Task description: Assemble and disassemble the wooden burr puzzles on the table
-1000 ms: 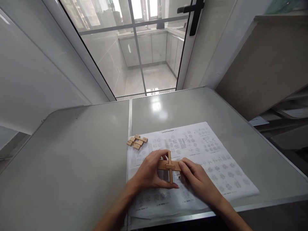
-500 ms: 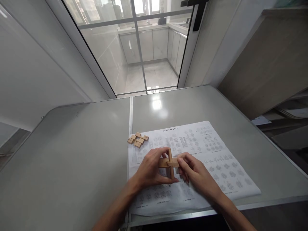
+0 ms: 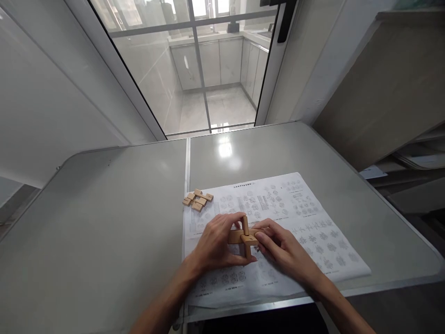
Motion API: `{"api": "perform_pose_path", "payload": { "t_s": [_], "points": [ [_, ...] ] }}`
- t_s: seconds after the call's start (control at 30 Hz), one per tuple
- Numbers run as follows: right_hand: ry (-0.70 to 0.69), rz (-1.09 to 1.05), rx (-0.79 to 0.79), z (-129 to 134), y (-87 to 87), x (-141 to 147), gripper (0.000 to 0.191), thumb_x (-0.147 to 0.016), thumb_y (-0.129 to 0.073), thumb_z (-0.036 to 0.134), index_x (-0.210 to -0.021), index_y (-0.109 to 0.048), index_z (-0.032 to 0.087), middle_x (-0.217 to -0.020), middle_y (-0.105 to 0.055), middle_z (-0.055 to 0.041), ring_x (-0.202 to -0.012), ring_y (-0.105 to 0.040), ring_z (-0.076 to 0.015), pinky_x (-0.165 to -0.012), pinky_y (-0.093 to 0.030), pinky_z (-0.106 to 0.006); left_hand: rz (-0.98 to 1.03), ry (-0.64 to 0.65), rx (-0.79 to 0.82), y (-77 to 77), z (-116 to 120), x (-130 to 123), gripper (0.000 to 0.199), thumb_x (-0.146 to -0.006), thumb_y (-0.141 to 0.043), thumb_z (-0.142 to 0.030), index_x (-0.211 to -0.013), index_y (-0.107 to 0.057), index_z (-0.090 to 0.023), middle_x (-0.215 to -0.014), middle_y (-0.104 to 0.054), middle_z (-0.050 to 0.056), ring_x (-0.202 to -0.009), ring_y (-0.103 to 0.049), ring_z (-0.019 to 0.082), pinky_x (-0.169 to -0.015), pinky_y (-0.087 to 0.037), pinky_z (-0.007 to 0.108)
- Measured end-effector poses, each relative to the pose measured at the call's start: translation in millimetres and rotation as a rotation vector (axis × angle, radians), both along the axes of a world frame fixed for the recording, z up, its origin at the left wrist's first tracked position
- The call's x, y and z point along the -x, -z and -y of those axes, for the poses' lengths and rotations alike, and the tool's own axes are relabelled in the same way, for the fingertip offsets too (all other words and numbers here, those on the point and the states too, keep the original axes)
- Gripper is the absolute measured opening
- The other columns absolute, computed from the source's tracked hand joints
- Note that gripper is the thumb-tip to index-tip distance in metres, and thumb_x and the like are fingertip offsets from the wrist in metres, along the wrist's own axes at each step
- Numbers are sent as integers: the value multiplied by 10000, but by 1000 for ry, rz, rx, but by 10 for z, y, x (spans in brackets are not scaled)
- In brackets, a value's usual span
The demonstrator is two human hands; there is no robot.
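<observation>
Several light wooden pieces, crossed into one assembly (image 3: 248, 240), are held above the printed sheet. My left hand (image 3: 217, 241) grips the upright piece between thumb and fingertips, at its top and bottom ends. Fingers of my right hand (image 3: 278, 246) pinch the right side of the assembly, where a short block crosses in front of the upright piece. Further back on the left, a small group of notched wooden blocks (image 3: 199, 200) lies on the corner of the sheet, touching neither hand.
A large white sheet with printed diagrams (image 3: 323, 232) lies under the hands on a grey table (image 3: 104, 222). A glass door (image 3: 205, 69) stands behind the table's far edge. At the right are shelves (image 3: 413, 162) with papers.
The short crossing block has turned and tilted on the assembly, and now more of its face shows. My right fingers have shifted slightly with it. The view has moved a little.
</observation>
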State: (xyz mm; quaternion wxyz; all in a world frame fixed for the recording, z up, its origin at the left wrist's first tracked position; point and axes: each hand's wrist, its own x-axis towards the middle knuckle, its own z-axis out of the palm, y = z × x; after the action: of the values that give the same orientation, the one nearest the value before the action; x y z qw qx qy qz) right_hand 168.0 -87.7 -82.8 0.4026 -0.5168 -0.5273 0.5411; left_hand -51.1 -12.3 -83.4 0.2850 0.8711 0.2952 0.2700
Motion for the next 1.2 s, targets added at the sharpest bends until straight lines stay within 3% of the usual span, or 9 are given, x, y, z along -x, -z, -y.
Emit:
{"api": "perform_pose_path", "payload": {
  "t_s": [0.27,0.5,0.6,0.67,0.77,0.83,1.03,1.2],
  "points": [
    [74,-87,57,44,-11,69,362,-1090,-580,552,-1135,-655,201,-712,-588,32,-596,-493,-129,-579,-401,-269,11,11,86,-7,-26,0,1003,-600,-1030,-491,-1419,-492,-274,-1184,-731,66,-1036,-738,294,-943,-594,454],
    [-7,-81,61,-18,-57,30,354,-1094,-553,556,-1136,-621,212,-745,-653,19,-597,-564,-143,-606,-460,-285,77,48,243,-16,13,17,973,-652,-1013,-414,-1444,-457,-314,-1340,-706,80,-1191,-736,305,-986,-611,429],
    [6,92,-7,5,-91,-3,300,-1105,-538,500,-1155,-647,224,-833,-717,-23,-713,-661,-192,-680,-527,-322,83,37,290,17,36,30,979,-666,-998,-408,-1466,-440,-326,-1374,-707,86,-1203,-751,321,-990,-616,441],
    [60,253,-131,32,-132,-31,237,-1101,-553,430,-1199,-655,240,-1017,-751,-71,-887,-711,-237,-797,-571,-370,71,4,282,42,44,39,975,-677,-982,-413,-1476,-432,-319,-1318,-729,79,-1157,-770,318,-964,-624,451],
    [76,402,-357,68,-215,-74,245,-1081,-568,309,-1316,-625,268,-1285,-704,-121,-1158,-691,-295,-996,-573,-456,62,-46,248,50,43,49,979,-660,-985,-403,-1470,-444,-306,-1197,-747,48,-1046,-777,284,-888,-636,425],
    [18,438,-432,82,-265,-87,287,-1072,-570,264,-1355,-615,282,-1329,-692,-127,-1214,-679,-307,-1025,-576,-472,67,-66,262,28,40,50,978,-640,-996,-395,-1454,-460,-301,-1153,-738,34,-999,-761,261,-857,-638,403],
    [-18,554,-455,77,-282,-51,144,-1116,-536,275,-1166,-670,259,-1057,-756,-92,-925,-723,-254,-784,-574,-378,137,-9,399,-26,33,20,959,-641,-998,-415,-1441,-488,-277,-1197,-647,59,-1006,-683,231,-845,-655,386],
    [-81,688,-439,80,-224,-44,211,-1141,-468,268,-1092,-671,240,-923,-752,-60,-753,-694,-217,-655,-477,-326,144,51,395,-22,10,-8,936,-635,-1004,-488,-1392,-497,-274,-1239,-566,70,-950,-614,197,-770,-648,356]
  ]
}}
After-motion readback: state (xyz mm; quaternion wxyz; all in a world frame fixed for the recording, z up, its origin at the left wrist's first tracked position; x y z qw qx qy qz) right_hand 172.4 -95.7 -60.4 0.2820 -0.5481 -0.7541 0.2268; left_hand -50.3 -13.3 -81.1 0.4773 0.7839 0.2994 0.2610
